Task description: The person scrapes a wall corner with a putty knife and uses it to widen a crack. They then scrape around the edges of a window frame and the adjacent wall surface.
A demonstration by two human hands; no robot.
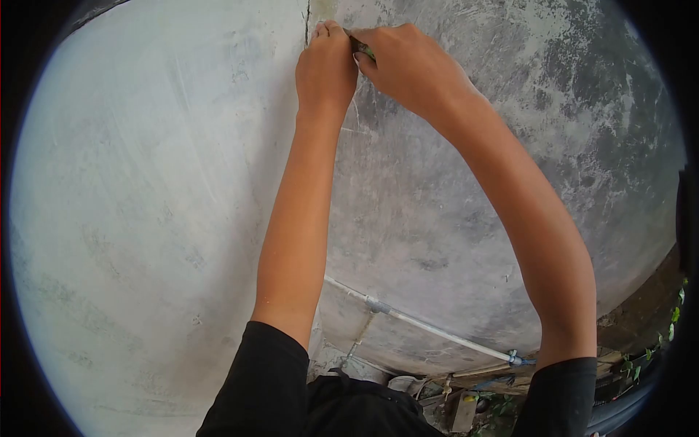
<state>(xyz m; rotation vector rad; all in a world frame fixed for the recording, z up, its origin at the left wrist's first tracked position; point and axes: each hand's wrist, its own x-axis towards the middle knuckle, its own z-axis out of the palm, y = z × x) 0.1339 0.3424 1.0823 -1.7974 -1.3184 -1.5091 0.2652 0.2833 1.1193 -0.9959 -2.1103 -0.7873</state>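
Both arms reach up to a corner where two wall faces meet. My right hand (400, 62) is closed round a small dark and green tool (362, 49); most of it is hidden by the fingers, so its kind does not show. Touching it on the left, my left hand (327, 69) has its fingers curled against the wall at the top. What those fingers grip, if anything, is hidden. Just above them a dark vertical crack (308, 23) runs along the join between the pale left wall (145, 182) and the blotchy grey right wall (422, 218).
A white pipe (437, 332) with a joint and a blue-handled valve (515, 358) crosses low on the right wall. Below lie a wooden block (464, 412), assorted clutter and dark hoses (619, 416). Green leaves (637, 368) grow at the lower right.
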